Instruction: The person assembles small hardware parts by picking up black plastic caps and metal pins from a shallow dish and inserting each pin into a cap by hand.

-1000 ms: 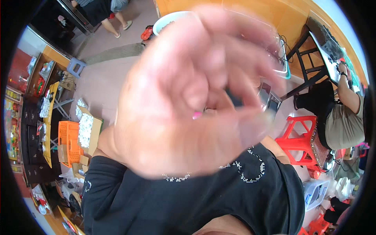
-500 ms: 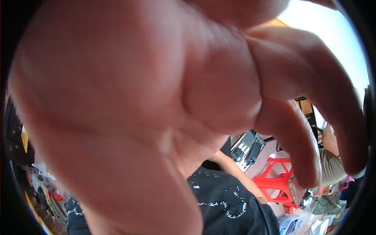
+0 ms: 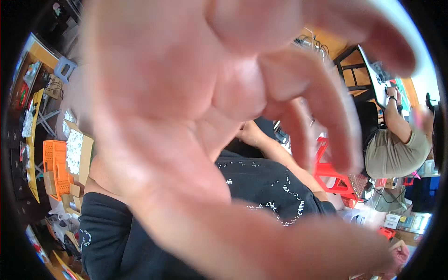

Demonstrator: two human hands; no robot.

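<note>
Another person's large, blurred hand [image 3: 163, 88] fills much of the picture, very near, palm toward me. It reaches in from the top; its fingers curl at the right and its thumb stretches across the bottom. Behind it, my right hand [image 3: 251, 133] rests low in front of my body, partly covered, so its fingers and anything in them do not show clearly. Of my left side only the bare arm [image 3: 105, 179] shows beside the short sleeve; the hand is hidden behind the near palm. I wear a black garment [image 3: 252, 182] with a shiny beaded pattern.
On the left stand an orange crate [image 3: 57, 163], an open cardboard box [image 3: 84, 158] of white pieces and a grey stool [image 3: 65, 70]. A red plastic stool [image 3: 333, 179] is at the right. Beyond it a person in a khaki top [image 3: 392, 154] sits at a table.
The other person's hand has drawn back a little and up, and its thumb now stretches across the bottom. More of the room and of my right forearm shows.
</note>
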